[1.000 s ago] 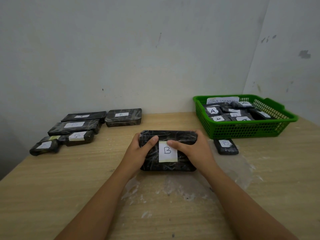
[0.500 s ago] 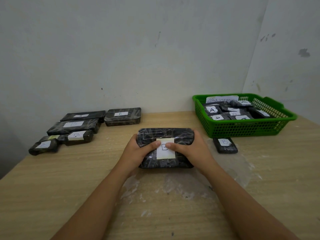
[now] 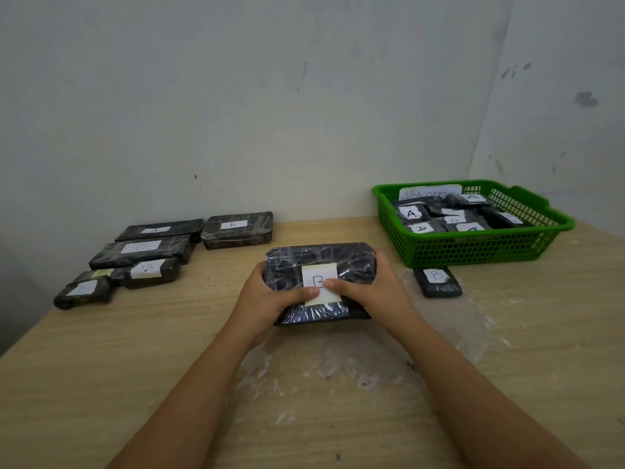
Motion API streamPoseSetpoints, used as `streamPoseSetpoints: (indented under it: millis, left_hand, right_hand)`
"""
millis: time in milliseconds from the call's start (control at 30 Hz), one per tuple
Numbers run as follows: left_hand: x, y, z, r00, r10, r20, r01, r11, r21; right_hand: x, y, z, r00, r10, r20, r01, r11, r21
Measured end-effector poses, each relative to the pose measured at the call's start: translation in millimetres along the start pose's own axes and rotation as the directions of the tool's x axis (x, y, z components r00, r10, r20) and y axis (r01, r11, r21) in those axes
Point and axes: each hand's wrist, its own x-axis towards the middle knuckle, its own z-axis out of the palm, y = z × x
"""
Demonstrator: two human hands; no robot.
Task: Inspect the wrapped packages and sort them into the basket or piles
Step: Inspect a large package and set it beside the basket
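Note:
A large black film-wrapped package (image 3: pixel 321 262) with a white "B" label sits at the table's centre, tilted up toward me. My left hand (image 3: pixel 270 299) grips its left end and my right hand (image 3: pixel 372 292) its right end, both thumbs meeting on the label. A green basket (image 3: pixel 473 248) at the back right holds several wrapped packages, mostly labelled "A", and a paper sign. A small "B" package (image 3: pixel 438 281) lies just in front of the basket. Several wrapped packages (image 3: pixel 142 252) lie grouped at the back left.
The wooden table (image 3: pixel 101 384) meets the white wall behind the piles and basket. A sheet of clear plastic film (image 3: pixel 456 333) lies on the table under and to the right of my hands. The table's left edge runs diagonally near the left pile.
My thumbs have slid inward across the label until they meet, and the package's near edge has lifted so it tilts toward me.

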Motion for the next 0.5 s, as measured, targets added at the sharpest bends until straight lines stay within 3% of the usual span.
streamPoseSetpoints:
  millis: [100, 500]
  left_hand:
    - [2, 3, -3, 0.999, -0.029, -0.014, 0.028, 0.996, -0.083]
    - [-1, 13, -8, 0.995, -0.092, 0.048, 0.097, 0.987, -0.131]
  right_hand:
    - [1, 1, -2, 0.998, -0.026, 0.056, 0.025, 0.999, 0.028]
    - [3, 3, -3, 0.997, -0.006, 0.076, 0.002, 0.999, 0.053]
